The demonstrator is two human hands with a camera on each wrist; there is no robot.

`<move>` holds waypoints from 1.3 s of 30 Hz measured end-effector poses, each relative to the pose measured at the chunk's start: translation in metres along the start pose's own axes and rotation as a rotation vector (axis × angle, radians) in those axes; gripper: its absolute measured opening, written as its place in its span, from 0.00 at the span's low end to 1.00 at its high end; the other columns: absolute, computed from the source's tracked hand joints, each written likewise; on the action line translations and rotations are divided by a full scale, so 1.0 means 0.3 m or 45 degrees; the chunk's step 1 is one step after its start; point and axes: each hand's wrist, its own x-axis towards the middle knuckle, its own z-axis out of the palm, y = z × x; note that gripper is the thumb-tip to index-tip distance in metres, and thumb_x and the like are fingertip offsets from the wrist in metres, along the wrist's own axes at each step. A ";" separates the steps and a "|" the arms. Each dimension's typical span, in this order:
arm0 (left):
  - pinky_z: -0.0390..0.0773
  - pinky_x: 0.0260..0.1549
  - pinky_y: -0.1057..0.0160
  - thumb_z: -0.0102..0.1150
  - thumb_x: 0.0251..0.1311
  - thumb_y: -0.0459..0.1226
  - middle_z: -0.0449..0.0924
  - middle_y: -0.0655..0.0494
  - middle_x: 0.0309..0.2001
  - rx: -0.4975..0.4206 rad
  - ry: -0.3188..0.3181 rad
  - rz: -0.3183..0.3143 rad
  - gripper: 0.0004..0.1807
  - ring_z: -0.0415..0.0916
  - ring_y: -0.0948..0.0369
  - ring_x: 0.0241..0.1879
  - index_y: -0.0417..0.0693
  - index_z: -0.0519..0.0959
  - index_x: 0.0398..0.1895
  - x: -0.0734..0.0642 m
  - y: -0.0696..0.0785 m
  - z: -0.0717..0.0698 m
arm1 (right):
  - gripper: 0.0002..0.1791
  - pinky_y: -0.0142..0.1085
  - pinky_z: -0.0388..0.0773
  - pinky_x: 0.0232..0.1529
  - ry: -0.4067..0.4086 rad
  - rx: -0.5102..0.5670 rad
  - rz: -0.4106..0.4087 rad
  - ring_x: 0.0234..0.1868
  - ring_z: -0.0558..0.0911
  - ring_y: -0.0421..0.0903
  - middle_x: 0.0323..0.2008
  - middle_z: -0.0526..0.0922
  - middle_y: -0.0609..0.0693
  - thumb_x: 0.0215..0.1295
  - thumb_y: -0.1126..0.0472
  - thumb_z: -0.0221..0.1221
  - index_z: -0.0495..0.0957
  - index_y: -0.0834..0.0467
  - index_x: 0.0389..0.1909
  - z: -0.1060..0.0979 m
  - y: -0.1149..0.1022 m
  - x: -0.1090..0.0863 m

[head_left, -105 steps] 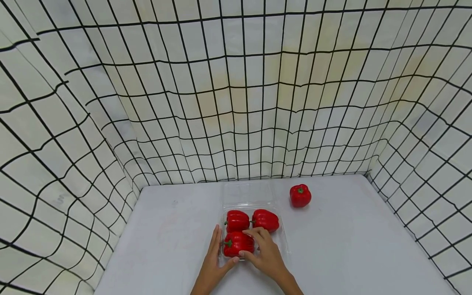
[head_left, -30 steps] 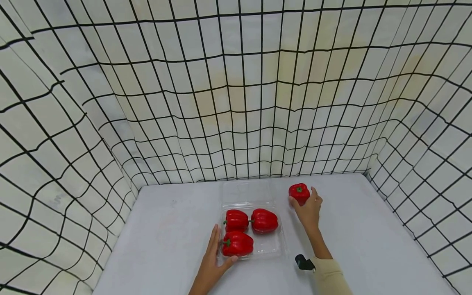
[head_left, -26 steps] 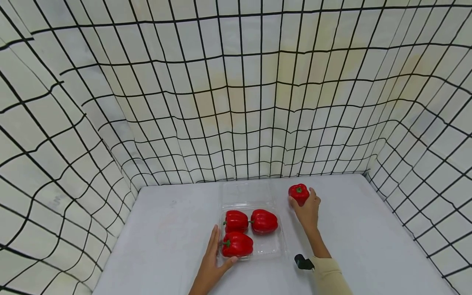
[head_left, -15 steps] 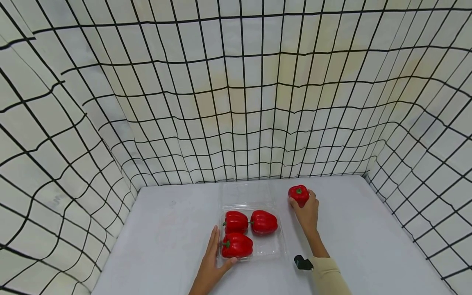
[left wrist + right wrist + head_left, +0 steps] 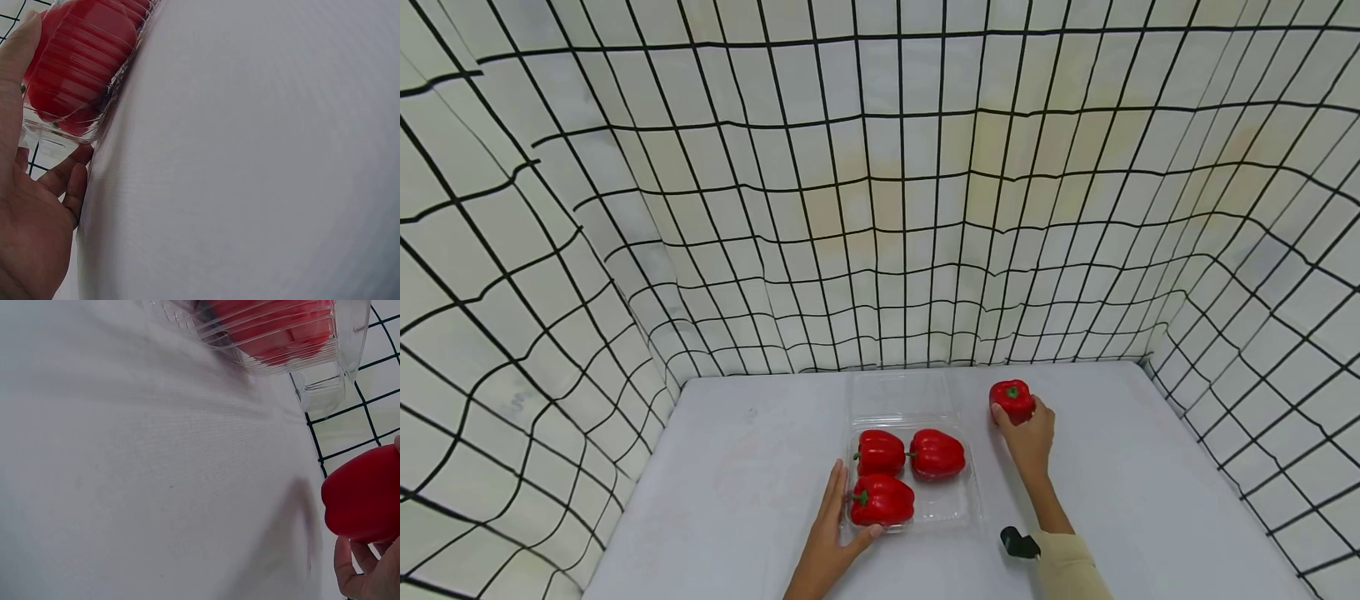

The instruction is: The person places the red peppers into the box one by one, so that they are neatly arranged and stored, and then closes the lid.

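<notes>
The right hand [image 5: 1032, 435] has one red pepper in its grip, thumb on the near left side and fingers curled round the right; this single pepper [image 5: 1012, 401] sits just beyond the palm, between thumb and fingers, its one green stem facing up. Whether its base rests on the table [image 5: 737, 467] cannot be told. Beside that wrist shows one black device [image 5: 1019, 543], with one pale yellow sleeve [image 5: 1069, 562] behind it.

To the left, well apart from the grip, lies one transparent container [image 5: 942, 505], its one lid [image 5: 901, 395] folded back on the far side. Three red peppers lie on their sides in it, making four in all: a far-left pepper [image 5: 882, 452], a far-right pepper [image 5: 937, 454] and a near-left pepper [image 5: 883, 500], all three stems pointing left. The left hand [image 5: 829, 537] is spread round the container's near left corner, fingers straight along the left side, thumb at the near edge.

In the earliest frame the right hand was on the near-left pepper, and the single pepper stood alone; one second ago its fingers were spread wider beside that pepper than now. The left hand and the three peppers in the container keep their places.
</notes>
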 end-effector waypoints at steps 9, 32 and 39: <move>0.65 0.64 0.45 0.65 0.52 0.61 0.40 0.58 0.80 -0.010 0.001 0.011 0.57 0.46 0.47 0.77 0.55 0.44 0.79 -0.001 0.003 -0.001 | 0.42 0.42 0.81 0.52 0.103 0.230 -0.042 0.63 0.68 0.54 0.63 0.66 0.60 0.59 0.52 0.68 0.59 0.64 0.67 -0.026 0.012 -0.025; 0.67 0.63 0.45 0.65 0.52 0.61 0.40 0.57 0.80 0.007 0.006 0.004 0.57 0.47 0.46 0.77 0.57 0.44 0.79 -0.004 0.006 0.004 | 0.48 0.26 0.79 0.51 -0.168 0.487 0.129 0.71 0.59 0.53 0.71 0.58 0.56 0.60 0.53 0.68 0.48 0.52 0.74 -0.072 0.003 -0.055; 0.66 0.63 0.45 0.65 0.52 0.61 0.40 0.57 0.80 0.004 0.011 0.010 0.57 0.47 0.46 0.77 0.56 0.45 0.79 -0.004 0.004 0.001 | 0.46 0.31 0.79 0.51 -0.297 0.418 0.177 0.70 0.60 0.55 0.70 0.59 0.57 0.61 0.51 0.66 0.48 0.53 0.72 -0.083 0.009 -0.065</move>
